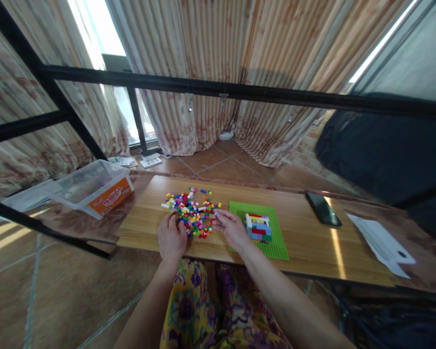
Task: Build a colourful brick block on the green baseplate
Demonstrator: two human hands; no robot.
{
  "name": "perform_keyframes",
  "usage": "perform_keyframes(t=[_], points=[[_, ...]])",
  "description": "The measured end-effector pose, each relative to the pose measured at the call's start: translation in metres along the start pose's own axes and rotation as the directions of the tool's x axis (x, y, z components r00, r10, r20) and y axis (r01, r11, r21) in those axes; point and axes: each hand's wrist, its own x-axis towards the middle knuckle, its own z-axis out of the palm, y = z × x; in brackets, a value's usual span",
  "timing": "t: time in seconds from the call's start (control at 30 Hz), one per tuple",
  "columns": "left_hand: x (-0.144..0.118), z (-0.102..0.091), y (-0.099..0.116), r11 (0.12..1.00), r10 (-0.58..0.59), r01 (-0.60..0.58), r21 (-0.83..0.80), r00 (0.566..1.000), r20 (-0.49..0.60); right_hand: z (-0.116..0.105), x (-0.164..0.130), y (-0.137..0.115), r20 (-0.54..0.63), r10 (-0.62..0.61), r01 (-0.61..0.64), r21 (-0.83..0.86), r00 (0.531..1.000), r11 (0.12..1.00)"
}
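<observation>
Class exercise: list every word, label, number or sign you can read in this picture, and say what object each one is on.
No text can be read with certainty.
Orange label on the clear plastic storage box: white and red lettering, too blurred to read.
White paper sheet at the table's right end: a dark mark, no legible words.
Small cards on the tiled floor: print too small to read.
Black phone: screen dark, no text.

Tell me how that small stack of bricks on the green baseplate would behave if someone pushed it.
The brick stack looks low and wide, so it probably would not tip. If pressed onto the green baseplate, the thin plate would likely slide along the smooth wooden board with it. It is probably light.
</observation>
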Motion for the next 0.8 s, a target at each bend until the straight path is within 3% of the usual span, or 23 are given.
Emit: perform_keyframes(t=[0.13, 0.23, 0.33, 0.4, 0.6, 0.67, 0.8], points=[[0.0, 0.0, 0.0, 1.0, 0.002, -0.002, -0.008, 1.0, -0.008, -0.022, -0.008, -0.004, -0.035, -0.058, 0.051, -0.162, 0.998, 0.985], [0.0, 0.001, 0.0, 1.0, -0.005, 0.005, -0.015, 1.0, -0.014, -0.032, -0.006, -0.002, -0.093, -0.152, 0.096, -0.443, 0.984, 0.892], [0.0, 0.001, -0.001, 1.0, -0.011, 0.011, -0.011, 1.0, -0.013, -0.032, -0.002, -0.002, 0.017, -0.202, 0.145, -0.752, 0.979, 0.643], [-0.001, 0.002, -0.001, 1.0, -0.01, 0.01, -0.002, 1.0, -0.014, -0.027, 0.002, -0.006, 0.108, -0.198, 0.19, -0.867, 0.974, 0.461], [-0.001, 0.003, -0.002, 1.0, -0.001, 0.001, 0.019, 1.0, -0.029, -0.012, 0.034, -0.027, 0.183, -0.26, 0.187, -0.982, 0.948, -0.011], [-0.001, 0.004, -0.002, 1.0, -0.005, 0.006, 0.022, 1.0, -0.025, -0.01, 0.05, -0.032, 0.232, -0.203, 0.199, -0.965, 0.951, -0.173], [-0.001, 0.005, -0.002, 0.999, -0.028, 0.029, 0.022, 1.0, -0.008, -0.012, 0.072, -0.033, 0.291, -0.116, 0.259, -0.938, 0.95, -0.231]])
